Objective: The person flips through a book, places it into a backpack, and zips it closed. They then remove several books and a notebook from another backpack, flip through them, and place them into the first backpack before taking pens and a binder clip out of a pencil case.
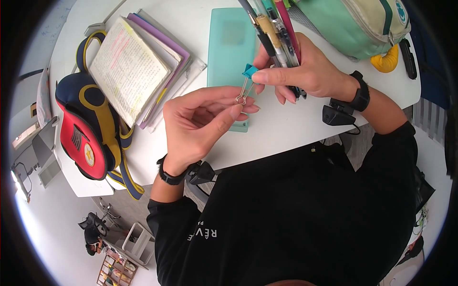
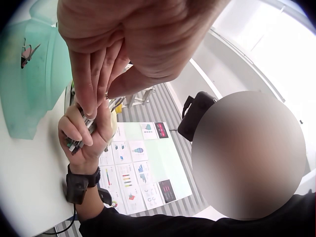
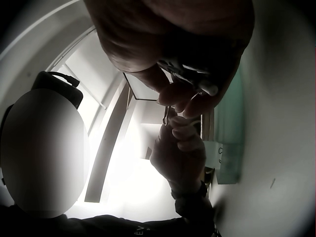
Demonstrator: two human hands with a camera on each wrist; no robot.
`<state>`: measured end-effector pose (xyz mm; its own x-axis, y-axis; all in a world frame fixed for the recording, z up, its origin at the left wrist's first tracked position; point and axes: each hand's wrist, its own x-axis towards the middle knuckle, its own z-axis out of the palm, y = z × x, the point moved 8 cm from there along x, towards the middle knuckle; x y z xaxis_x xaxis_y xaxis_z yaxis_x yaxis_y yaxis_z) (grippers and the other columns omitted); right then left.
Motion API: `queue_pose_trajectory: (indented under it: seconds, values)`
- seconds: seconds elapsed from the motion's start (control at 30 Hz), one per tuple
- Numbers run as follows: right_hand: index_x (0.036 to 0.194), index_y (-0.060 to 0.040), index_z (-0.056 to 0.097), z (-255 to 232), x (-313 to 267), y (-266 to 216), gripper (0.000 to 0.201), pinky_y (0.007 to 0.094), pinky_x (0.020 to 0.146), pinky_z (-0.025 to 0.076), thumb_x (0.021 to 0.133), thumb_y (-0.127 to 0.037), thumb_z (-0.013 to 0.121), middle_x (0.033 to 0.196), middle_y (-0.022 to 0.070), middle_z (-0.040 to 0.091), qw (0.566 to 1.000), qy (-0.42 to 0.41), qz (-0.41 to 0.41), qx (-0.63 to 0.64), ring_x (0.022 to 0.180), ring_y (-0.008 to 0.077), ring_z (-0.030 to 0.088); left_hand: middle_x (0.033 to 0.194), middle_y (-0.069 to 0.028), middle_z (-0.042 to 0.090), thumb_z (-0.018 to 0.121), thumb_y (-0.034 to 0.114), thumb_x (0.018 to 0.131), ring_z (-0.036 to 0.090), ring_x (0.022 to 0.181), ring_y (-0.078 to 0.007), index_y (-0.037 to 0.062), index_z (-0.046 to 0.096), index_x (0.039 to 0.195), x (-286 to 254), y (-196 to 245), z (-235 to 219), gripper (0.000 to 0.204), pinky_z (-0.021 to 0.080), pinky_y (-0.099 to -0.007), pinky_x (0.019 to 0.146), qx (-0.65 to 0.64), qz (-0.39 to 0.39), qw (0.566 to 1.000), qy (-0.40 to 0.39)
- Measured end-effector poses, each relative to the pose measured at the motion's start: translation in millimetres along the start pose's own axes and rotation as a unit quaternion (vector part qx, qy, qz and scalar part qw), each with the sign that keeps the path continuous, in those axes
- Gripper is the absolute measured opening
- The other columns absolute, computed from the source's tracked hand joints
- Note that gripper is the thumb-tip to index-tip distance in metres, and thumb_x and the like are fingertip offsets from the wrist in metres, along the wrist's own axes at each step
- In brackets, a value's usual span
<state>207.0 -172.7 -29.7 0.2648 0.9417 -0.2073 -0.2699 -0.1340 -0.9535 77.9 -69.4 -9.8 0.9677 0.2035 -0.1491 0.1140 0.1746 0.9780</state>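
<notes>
My right hand (image 1: 310, 76) holds a bundle of pens (image 1: 268, 33) upright against its palm. Between its thumb and index finger it also pinches the body of a blue binder clip (image 1: 249, 71). From the left, my left hand (image 1: 193, 119) reaches in, its thumb and fingers pinching the clip's wire handles (image 1: 241, 99). The handles point down and to the left, away from the pens. Behind both hands lies a teal plastic case (image 1: 230, 59). In the right wrist view, the wire handles (image 3: 166, 116) show between the two hands' fingertips.
An open book with highlighted text (image 1: 129, 66) lies over a purple folder on the left. Beside it sits a red and navy bag (image 1: 88, 131) with yellow straps. A mint and cream bag (image 1: 355, 26) stands at the back right, near a black object (image 1: 408, 58) at the table edge.
</notes>
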Motion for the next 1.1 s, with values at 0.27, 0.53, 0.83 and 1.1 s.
queue_pose_trajectory:
  seconds: [0.27,0.53,0.83,1.1]
  values:
    - [0.098,0.0053,0.063,0.9,0.2,2.7,0.032,0.0242,0.046,0.049,0.089,-0.023,0.076,0.080,0.0124,0.071,1.000,-0.005,0.004,0.012,0.046,0.0107,0.059,0.102,-0.0213,0.073,0.064,-0.005,0.092,0.074,0.095,-0.0303,-0.0097,0.064,0.118,0.4,0.4,-0.1,0.026,0.061,-0.0340,0.080,0.010,-0.004,1.000,-0.005]
    - [0.097,0.0052,0.063,0.1,0.1,0.9,0.034,0.0243,0.046,0.048,0.088,-0.024,0.077,0.076,0.0106,0.070,1.000,0.000,0.001,0.003,0.047,0.0107,0.060,0.103,-0.0219,0.073,0.063,-0.005,0.093,0.073,0.096,-0.0312,-0.0105,0.063,0.118,0.1,0.1,0.6,0.026,0.061,-0.0345,0.080,0.010,-0.001,1.000,-0.008]
    - [0.094,0.0045,0.062,-0.5,-0.3,3.6,0.034,0.0243,0.046,0.048,0.086,-0.023,0.080,0.067,0.0067,0.064,1.000,-0.002,0.003,-0.004,0.047,0.0105,0.059,0.105,-0.0193,0.073,0.062,-0.009,0.093,0.072,0.099,-0.0252,-0.0096,0.065,0.115,0.6,-0.4,0.4,0.023,0.060,-0.0349,0.086,0.008,-0.017,1.000,-0.006]
    - [0.098,0.0076,0.064,6.3,-3.0,5.8,0.037,0.0250,0.048,0.049,0.087,-0.024,0.079,0.070,0.0090,0.066,0.999,-0.033,0.027,-0.001,0.048,0.0112,0.060,0.100,-0.0167,0.073,0.063,-0.005,0.094,0.072,0.094,-0.0221,-0.0094,0.066,0.110,2.5,-3.5,-2.9,0.017,0.060,-0.0325,0.083,0.010,-0.026,0.999,0.018]
